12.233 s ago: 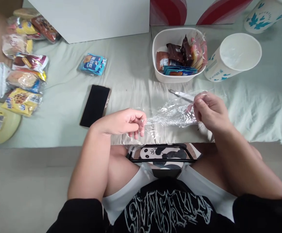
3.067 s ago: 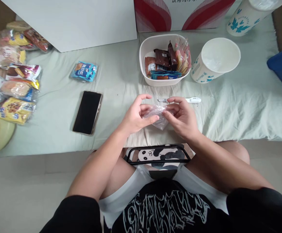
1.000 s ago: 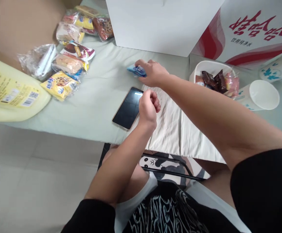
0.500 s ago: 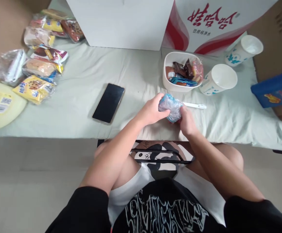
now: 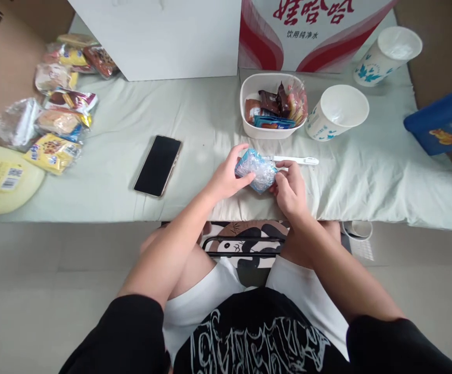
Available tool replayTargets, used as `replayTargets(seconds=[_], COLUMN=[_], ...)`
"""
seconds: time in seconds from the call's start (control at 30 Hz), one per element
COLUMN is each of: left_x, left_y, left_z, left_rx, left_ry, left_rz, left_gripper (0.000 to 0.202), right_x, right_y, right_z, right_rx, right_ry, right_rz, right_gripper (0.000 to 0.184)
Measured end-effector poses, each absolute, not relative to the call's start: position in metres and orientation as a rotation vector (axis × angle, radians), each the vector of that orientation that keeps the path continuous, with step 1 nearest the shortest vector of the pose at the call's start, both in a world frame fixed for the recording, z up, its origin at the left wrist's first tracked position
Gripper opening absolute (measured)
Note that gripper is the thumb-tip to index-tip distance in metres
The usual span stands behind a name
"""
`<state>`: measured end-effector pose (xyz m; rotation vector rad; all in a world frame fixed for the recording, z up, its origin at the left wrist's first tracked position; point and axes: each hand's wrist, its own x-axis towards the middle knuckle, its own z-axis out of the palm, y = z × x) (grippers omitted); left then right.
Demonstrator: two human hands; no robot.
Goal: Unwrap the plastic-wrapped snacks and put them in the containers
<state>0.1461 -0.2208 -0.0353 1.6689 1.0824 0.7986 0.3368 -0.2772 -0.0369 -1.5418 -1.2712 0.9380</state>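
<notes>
Between my two hands is a blue, crinkled bundle wrapped in clear plastic [image 5: 257, 170]; what is inside cannot be made out. My left hand [image 5: 228, 176] grips it from the left, thumb on top. At its right edge, the fingers of my right hand [image 5: 291, 191] pinch the wrapping. Just behind the bundle lies a slim white-handled tool [image 5: 298, 160], its left end partly hidden. A white tub [image 5: 275, 134] of wrapped snacks sits farther back. To the left of my left hand a black phone [image 5: 158, 166] lies flat.
Two paper cups [image 5: 341, 111] with leaf prints stand at the right, near a blue box [image 5: 442, 124]. Several packaged snacks [image 5: 52, 153] and a yellow bottle [image 5: 8, 179] are at the left. A white panel [image 5: 171, 41] and a red-and-white carton [image 5: 276, 47] stand behind.
The whole view has shifted, so the table things appear farther left. My right hand has changed its hold, its fingers now pinching the bundle's right edge. The left hand keeps its grip.
</notes>
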Motion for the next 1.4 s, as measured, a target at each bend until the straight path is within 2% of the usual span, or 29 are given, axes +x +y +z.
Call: replayTargets(seconds=[0.3,0.53,0.83,0.97,1.13,1.2,1.3,1.4], left_x=[0.147,0.152,0.152,0.151,0.151,0.152,0.152,0.152], left_y=[-0.238,-0.236,-0.237,-0.241,-0.239,-0.238,-0.238,-0.239], left_z=[-0.041,-0.035,-0.036,-0.030,-0.032,-0.034,-0.035,-0.033], left_rx=[1.709,1.760,1.796,1.749,1.704,1.711,1.754,1.806], left_ry=[1.239,1.217,1.260,1.213,1.266,1.298,1.333,1.323], left_rz=[0.920,0.922,0.912,0.932,0.955,0.967,0.962,0.939], left_gripper=[0.066,0.087,0.084,0.072,0.071,0.071,0.065,0.058], right_x=[0.341,0.340,0.340,0.339,0.340,0.349,0.373,0.403], right_y=[-0.276,-0.276,-0.275,-0.278,-0.285,-0.282,-0.267,-0.250], right_z=[-0.039,-0.041,-0.038,-0.041,-0.040,-0.037,-0.035,-0.041], right_rx=[-1.533,-1.535,-1.562,-1.553,-1.483,-1.469,-1.572,-1.702], right_ry=[-1.412,-1.379,-1.403,-1.398,-1.419,-1.477,-1.650,-1.843], right_rz=[0.897,0.864,0.826,0.843,0.862,0.709,0.284,0.075], right_gripper=[0.014,0.013,0.011,0.013,0.025,0.024,0.018,0.023])
